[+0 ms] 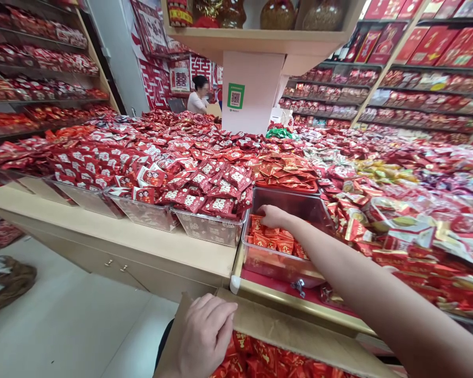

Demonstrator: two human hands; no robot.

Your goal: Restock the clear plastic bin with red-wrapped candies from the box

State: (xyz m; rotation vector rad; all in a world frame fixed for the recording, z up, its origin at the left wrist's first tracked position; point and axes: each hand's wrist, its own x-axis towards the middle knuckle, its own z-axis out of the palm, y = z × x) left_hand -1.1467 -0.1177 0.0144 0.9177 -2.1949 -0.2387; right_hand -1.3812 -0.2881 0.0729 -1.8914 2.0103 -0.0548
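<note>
My left hand (207,333) is closed over the edge of an open cardboard box (295,333) at the bottom of the view. Inside that box lie many red candy packets (266,357) with gold print. Farther forward, my right hand (275,217) reaches into a clear plastic bin (276,262). Its bent fingers are closed on orange-red candy packets (274,240) at the bin's left side; the fingertips are partly hidden. Packets cover the bottom of this bin, well below its rim.
Heaped bins of dark red packets (220,191) adjoin on the left. Loose wrapped sweets (394,231) pile up on the right. A shelf (260,37) on a white pillar (250,94) overhangs the display. A person (197,97) sits behind it. Pale floor (82,315) shows lower left.
</note>
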